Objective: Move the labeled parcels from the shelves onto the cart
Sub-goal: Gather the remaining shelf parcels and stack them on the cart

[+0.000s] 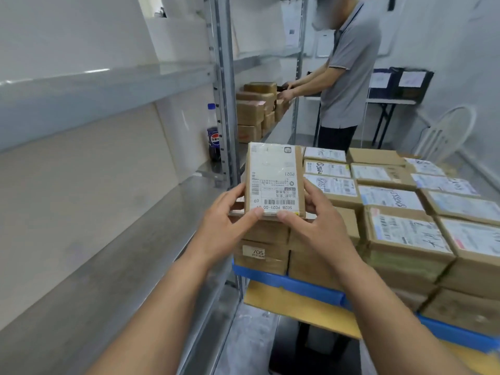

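The left hand (230, 220) and the right hand (316, 220) each pinch a near corner of one labeled parcel (273, 180). Both hands are equally close to it. Its long axis points away from the person. It is over the near-left stack (259, 247) on the cart (297, 286), so I judge the way is mostly down.

Shelves (113, 239) stand left, the parcel-stacked cart (292, 285) right, a second person (349, 77) behind it.
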Motion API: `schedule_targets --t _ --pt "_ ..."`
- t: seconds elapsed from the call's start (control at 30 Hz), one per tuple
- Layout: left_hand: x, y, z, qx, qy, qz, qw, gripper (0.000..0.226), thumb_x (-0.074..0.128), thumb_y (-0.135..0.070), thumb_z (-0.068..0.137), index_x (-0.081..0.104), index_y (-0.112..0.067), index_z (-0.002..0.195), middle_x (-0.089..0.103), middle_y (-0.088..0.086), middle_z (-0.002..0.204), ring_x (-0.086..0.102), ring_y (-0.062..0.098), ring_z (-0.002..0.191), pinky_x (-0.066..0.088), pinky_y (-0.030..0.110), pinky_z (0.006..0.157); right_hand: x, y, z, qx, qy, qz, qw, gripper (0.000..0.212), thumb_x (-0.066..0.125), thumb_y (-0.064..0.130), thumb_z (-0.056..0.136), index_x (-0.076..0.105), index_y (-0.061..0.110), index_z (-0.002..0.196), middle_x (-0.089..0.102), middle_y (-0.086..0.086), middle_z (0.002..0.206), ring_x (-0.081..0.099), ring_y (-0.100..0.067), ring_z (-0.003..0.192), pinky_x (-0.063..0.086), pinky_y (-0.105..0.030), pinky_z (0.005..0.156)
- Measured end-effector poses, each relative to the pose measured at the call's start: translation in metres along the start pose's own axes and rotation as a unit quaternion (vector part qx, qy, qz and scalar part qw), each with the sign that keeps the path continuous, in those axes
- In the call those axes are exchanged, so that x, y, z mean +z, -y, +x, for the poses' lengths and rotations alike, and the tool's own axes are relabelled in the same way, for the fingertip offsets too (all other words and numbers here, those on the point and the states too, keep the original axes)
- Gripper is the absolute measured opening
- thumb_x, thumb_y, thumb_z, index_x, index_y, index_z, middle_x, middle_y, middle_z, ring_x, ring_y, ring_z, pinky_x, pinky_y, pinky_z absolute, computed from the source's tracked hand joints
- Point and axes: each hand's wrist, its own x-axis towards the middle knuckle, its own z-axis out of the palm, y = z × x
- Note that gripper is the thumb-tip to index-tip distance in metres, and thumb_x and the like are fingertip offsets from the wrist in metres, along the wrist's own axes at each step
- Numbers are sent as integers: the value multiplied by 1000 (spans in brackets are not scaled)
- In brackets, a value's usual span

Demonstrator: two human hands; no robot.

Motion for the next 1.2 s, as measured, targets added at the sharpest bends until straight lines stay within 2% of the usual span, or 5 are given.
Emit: schedule_targets --t 0.3,0.57,0.73,0.97,1.2 --pt "49 -13 78 -23 30 -6 999 39 62 -34 88 49 -44 124 60 -24 111 56 -11 98 46 9 79 -36 -38 61 40 -1 -17 999 63 65 43 85 36 40 140 58 11 127 54 -10 115 48 -40 97" --pt "45 14 112 -91 12 -52 994 26 55 -33 93 57 -36 118 64 -12 112 59 7 105 47 33 96 -24 -50 80 52 38 -45 997 52 57 44 90 43 31 139 56 21 106 55 1 96 44 -17 77" --pt "42 23 114 -85 -30 1 996 49 55 -44 89 47 -30 135 51 -17 123 51 -2 104 39 12 79 -30 -60 97 68 -13 -63 996 53 50 50 91 47 23 137 57 6 123 54 -5 100 47 -28 86" --pt "65 21 81 -69 -191 142 969 90 53 -83 62 40 -25 130 36 -12 115 44 8 107 42 32 86 -34 -76 129 69 -14 -55 996 50 45 39 98 41 15 142 46 4 138 43 -6 116 32 -24 95" --pt "81 18 80 -83 -187 128 970 84 65 -69 59 32 -29 125 40 -13 113 46 5 102 41 28 80 -26 -78 137 56 28 33 997 19 44 36 98 55 37 113 58 18 108 53 6 98 41 -11 77"
